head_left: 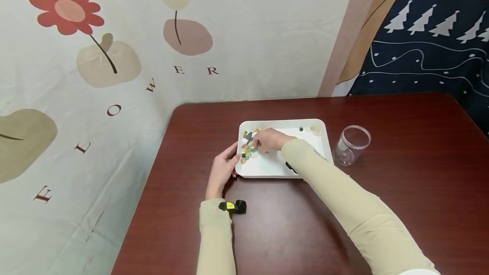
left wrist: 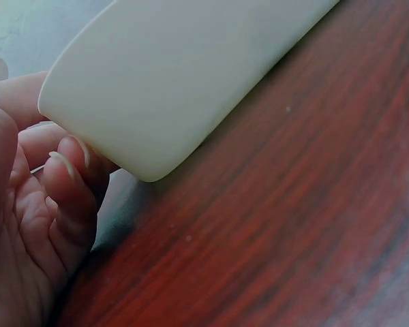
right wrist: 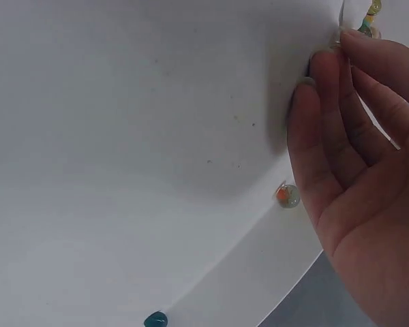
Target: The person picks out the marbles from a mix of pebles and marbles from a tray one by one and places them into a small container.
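Note:
A white rectangular tray [head_left: 275, 166] lies on the table, with small colored stones and glass marbles [head_left: 248, 152] gathered at its left end. My left hand [head_left: 223, 166] grips the tray's left side. Its curled fingers show by the tray's outer wall [left wrist: 157, 88] in the left wrist view. Over the pile, my right hand [head_left: 272, 139] reaches down with bent fingers. In the right wrist view, this hand's [right wrist: 361, 177] thumb and fingertips meet beside several beads; whether something is between them is unclear. A clear marble with orange inside [right wrist: 288, 196] and a teal stone [right wrist: 156, 319] lie near the tray's edge.
Right of the tray stands a clear jar [head_left: 351, 145] without a lid. One dark stone [head_left: 301, 129] and some pale stones [head_left: 315, 130] sit at the tray's far right corner. Beyond the brown table [head_left: 298, 232] hangs a flower-printed cloth [head_left: 259, 46].

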Tool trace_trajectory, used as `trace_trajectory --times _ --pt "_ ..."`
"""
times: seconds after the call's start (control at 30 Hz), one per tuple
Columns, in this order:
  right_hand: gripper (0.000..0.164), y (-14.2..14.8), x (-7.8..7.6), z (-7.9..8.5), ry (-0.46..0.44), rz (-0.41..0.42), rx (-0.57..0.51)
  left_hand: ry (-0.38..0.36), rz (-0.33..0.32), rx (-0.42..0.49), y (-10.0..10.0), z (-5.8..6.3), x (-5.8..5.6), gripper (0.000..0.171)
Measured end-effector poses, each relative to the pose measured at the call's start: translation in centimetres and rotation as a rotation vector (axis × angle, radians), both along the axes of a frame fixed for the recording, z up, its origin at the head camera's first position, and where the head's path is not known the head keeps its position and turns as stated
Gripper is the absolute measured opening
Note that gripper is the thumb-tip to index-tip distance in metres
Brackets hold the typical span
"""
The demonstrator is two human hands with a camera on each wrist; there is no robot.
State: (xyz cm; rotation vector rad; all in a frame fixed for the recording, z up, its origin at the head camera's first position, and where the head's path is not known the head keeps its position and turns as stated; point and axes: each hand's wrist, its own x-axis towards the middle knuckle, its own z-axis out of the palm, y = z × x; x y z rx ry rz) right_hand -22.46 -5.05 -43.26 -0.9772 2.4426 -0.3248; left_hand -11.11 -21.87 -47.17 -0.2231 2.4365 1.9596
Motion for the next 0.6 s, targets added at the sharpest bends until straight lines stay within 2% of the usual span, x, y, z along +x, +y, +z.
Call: trace_trajectory --times 0.17,0.23,0.43,0.6 --pt "0.013 0.2 -0.2 0.0 -0.037 -0.024 -0.009 -0.013 0.018 0.009 -0.4 -1.7 -0.8 0.041" --pt "0.011 0.1 -0.2 0.2 -0.041 -0.034 -0.006 -0.008 0.030 -0.006 -0.5 -2.0 -0.8 0.041" --pt "0.014 0.1 0.0 0.9 0.026 -0.033 -0.012 0.021 0.046 -0.012 -0.6 -2.1 -0.7 0.040" --pt "0.012 0.7 0.0 1.4 0.008 -0.068 -0.043 0.011 0.028 0.001 -0.5 -2.1 -0.8 0.040"
